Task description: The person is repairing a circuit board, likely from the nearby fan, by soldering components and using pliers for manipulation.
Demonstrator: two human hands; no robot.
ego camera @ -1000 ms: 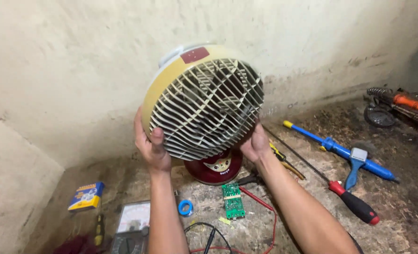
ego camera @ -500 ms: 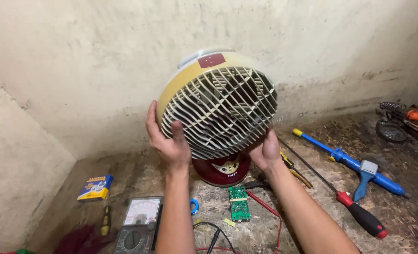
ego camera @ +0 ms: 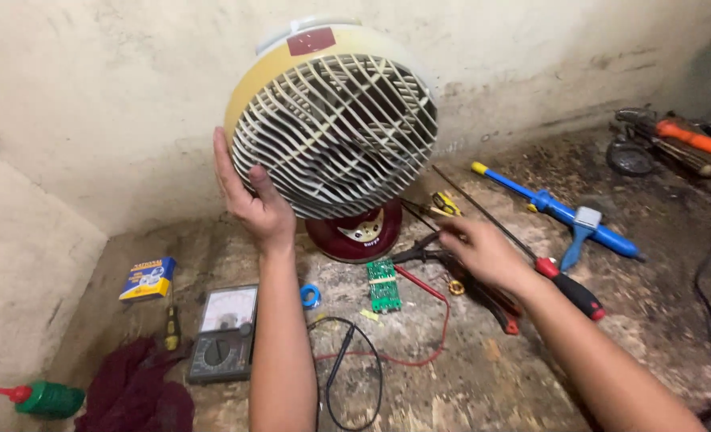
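Observation:
A round cream fan heater (ego camera: 335,128) with a slatted front grille stands upright on its dark red base (ego camera: 355,232) against the wall. My left hand (ego camera: 251,196) grips the heater's left rim. Off the heater, my right hand (ego camera: 483,252) hovers low over the pliers (ego camera: 419,254) and a long screwdriver with a red and black handle (ego camera: 567,288); its fingers are spread and blurred, holding nothing. A small green circuit board (ego camera: 383,284) lies in front of the base with a red wire (ego camera: 431,316) running from it.
An analog multimeter (ego camera: 223,332) with black probe leads (ego camera: 347,364), a blue tape roll (ego camera: 311,295), a small blue and yellow box (ego camera: 147,278), a green bottle (ego camera: 47,398) and a dark red cloth (ego camera: 135,388) lie left. A blue desoldering pump (ego camera: 559,212) and orange-handled tools (ego camera: 679,136) lie right.
My right hand has let go of the heater's lower right rim and dropped toward the tools on the floor. The left hand still holds the heater, which now stands on its base.

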